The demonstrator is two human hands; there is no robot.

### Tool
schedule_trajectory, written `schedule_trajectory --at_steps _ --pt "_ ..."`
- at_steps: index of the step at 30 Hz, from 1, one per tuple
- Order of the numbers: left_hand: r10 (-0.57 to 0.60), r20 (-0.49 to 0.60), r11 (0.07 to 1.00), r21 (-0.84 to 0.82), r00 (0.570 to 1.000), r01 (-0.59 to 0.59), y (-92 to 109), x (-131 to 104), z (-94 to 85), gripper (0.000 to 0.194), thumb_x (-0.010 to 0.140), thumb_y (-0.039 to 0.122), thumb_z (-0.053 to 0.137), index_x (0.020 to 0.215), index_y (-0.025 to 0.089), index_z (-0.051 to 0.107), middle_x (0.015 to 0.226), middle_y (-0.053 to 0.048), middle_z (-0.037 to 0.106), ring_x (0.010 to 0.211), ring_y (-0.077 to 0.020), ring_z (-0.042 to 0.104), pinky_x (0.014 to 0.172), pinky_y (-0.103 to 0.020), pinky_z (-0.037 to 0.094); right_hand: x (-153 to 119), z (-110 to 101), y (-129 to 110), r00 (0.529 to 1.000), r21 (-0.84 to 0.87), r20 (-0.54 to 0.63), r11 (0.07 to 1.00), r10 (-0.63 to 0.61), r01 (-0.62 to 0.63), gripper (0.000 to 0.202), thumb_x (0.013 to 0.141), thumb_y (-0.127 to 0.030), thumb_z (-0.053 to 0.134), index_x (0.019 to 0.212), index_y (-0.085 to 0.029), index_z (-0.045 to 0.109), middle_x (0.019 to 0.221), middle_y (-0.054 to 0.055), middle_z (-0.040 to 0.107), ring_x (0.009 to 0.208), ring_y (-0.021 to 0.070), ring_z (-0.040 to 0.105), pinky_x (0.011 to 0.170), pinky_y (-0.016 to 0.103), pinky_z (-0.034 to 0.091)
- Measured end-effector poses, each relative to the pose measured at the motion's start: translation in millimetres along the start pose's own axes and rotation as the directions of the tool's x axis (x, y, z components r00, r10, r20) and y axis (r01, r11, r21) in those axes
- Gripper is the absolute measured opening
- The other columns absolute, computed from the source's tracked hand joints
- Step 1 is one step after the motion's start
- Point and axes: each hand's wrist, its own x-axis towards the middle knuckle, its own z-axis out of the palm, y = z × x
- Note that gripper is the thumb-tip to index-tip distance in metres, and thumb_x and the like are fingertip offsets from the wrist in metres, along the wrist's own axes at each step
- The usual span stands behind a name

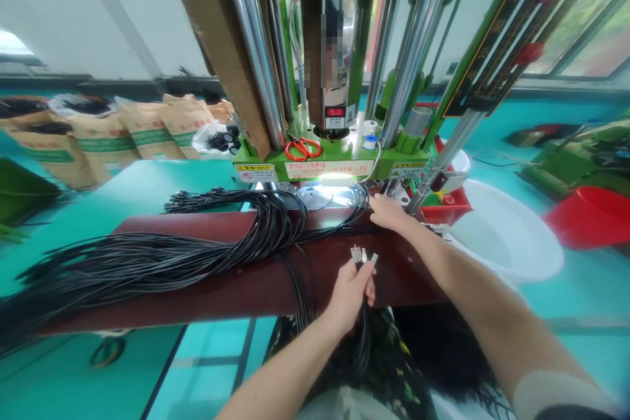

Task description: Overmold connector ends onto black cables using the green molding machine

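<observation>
My left hand (350, 290) is closed around several black cables (363, 341), low over the front of the brown board. Silvery metal plugs (363, 254) stick up out of its fist, and the cables hang down below it. Farther forward, my right hand (388, 212) reaches to the lit mould area (329, 196) under the green press (335, 165). Its fingers are drawn together beside a few curved black cables; what they pinch, if anything, is hidden. A large bundle of black cables (147, 262) lies across the brown board (236, 302) to the left.
Red-handled scissors (302, 149) and a small blue-and-white spool (370, 140) rest on the press ledge. Steel columns (258, 59) rise above. At right are a red bin (447, 207), a white basin (506, 230) and a red bucket (590, 216). Paper sacks (103, 134) stand behind left.
</observation>
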Motion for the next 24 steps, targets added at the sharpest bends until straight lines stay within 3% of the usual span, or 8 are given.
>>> schedule_trajectory --at_steps 4,8,12,14,16,17,19,24 --pt "-0.005 -0.009 1.000 -0.024 1.000 0.005 2.4 -1.2 2.5 0.041 0.068 0.055 0.058 0.073 0.018 0.041 0.039 0.011 0.033 0.032 -0.0048 0.032 0.033 -0.017 0.025 -19.1 -15.0 1.3 0.991 0.028 0.134 1.000 0.001 -0.005 0.016 0.070 -0.018 0.050 0.085 -0.015 0.056 0.094 0.012 0.060 0.082 0.0245 0.057 0.066 0.030 0.041" --pt "-0.016 -0.013 0.999 -0.044 1.000 0.016 7.1 -4.5 6.2 0.040 0.068 0.052 0.060 0.075 0.020 0.038 0.041 0.011 0.034 0.034 -0.0043 0.030 0.033 -0.016 0.022 -60.4 -27.8 8.0 0.983 0.070 0.137 0.989 0.121 -0.132 0.014 0.073 -0.021 0.045 0.083 -0.014 0.052 0.094 0.016 0.060 0.081 0.0274 0.057 0.064 0.033 0.040" --pt "-0.064 -0.014 0.997 -0.044 0.998 0.063 9.8 -4.8 10.9 0.035 0.068 0.047 0.061 0.071 0.018 0.042 0.039 0.011 0.031 0.033 -0.0029 0.026 0.032 -0.016 0.019 -114.9 -23.1 15.2 0.965 0.265 0.174 0.935 0.194 -0.236 0.019 0.075 -0.017 0.039 0.091 -0.016 0.050 0.068 0.003 0.059 0.058 0.0157 0.056 0.050 0.025 0.039" --pt "-0.095 -0.009 0.995 -0.041 0.995 0.094 9.4 -2.8 15.5 0.032 0.068 0.043 0.061 0.069 0.017 0.044 0.038 0.011 0.029 0.032 -0.0026 0.025 0.032 -0.016 0.017 -139.2 -10.7 14.9 0.951 0.592 0.211 0.744 0.227 -0.309 0.029 0.074 -0.018 0.039 0.101 -0.017 0.048 0.052 -0.005 0.048 0.036 0.0097 0.043 0.036 0.021 0.029" --pt "-0.122 0.013 0.992 -0.010 0.992 0.122 7.2 0.4 22.1 0.028 0.068 0.039 0.061 0.067 0.016 0.045 0.037 0.011 0.030 0.031 -0.0026 0.025 0.031 -0.016 0.016 -157.4 4.7 9.9 0.938 0.887 0.213 0.350 0.273 -0.303 0.038 0.075 -0.025 0.044 0.112 -0.018 0.045 0.048 -0.009 0.040 0.027 0.0059 0.028 0.029 0.019 0.019" --pt "-0.130 0.030 0.991 0.011 0.991 0.130 5.5 2.2 26.0 0.027 0.068 0.037 0.061 0.067 0.016 0.046 0.037 0.010 0.030 0.031 -0.0026 0.025 0.031 -0.016 0.016 -163.8 12.0 5.8 0.932 0.955 0.199 0.155 0.302 -0.254 0.041 0.075 -0.029 0.048 0.115 -0.018 0.044 0.048 -0.010 0.040 0.026 0.0046 0.024 0.028 0.018 0.016" --pt "-0.137 0.062 0.989 0.057 0.989 0.133 1.8 5.4 34.1 0.025 0.067 0.035 0.061 0.065 0.015 0.047 0.037 0.010 0.031 0.030 -0.0026 0.025 0.031 -0.016 0.016 -171.5 23.5 -4.2 0.917 0.988 0.156 -0.077 0.367 -0.137 0.046 0.077 -0.039 0.051 0.118 -0.019 0.044 0.048 -0.010 0.041 0.026 0.0033 0.023 0.027 0.016 0.016" --pt "-0.147 0.097 0.983 0.124 0.984 0.134 -3.5 9.0 47.8 0.025 0.064 0.034 0.064 0.062 0.016 0.047 0.036 0.009 0.033 0.030 -0.0033 0.027 0.031 -0.017 0.017 -172.9 34.3 -19.9 0.894 0.980 0.081 -0.197 0.441 0.009 0.053 0.079 -0.046 0.052 0.122 -0.016 0.045 0.041 -0.009 0.043 0.025 0.0043 0.026 0.025 0.016 0.021"
